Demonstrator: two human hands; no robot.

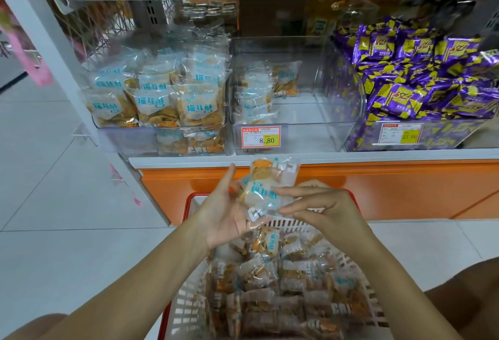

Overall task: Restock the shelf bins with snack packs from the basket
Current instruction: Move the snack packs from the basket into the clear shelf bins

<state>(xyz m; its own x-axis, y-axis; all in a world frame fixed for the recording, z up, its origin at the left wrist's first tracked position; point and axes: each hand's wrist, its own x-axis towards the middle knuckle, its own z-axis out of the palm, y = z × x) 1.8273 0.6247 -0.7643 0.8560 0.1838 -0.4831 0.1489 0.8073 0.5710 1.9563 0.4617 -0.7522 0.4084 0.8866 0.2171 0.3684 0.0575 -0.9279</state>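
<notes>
Bright even light, wide-angle bending at edges, soft blur throughout.

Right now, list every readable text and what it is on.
"猫耳酥": left bin's packs, held pack.
"8.80": middle price tag.
"CRI": a basket pack.
Too blurred to read: right price tag, purple packs.

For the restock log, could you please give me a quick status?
Left grip open against packs, right grip pinching them. Held above basket. Middle bin nearly empty, nothing blocking.
</notes>
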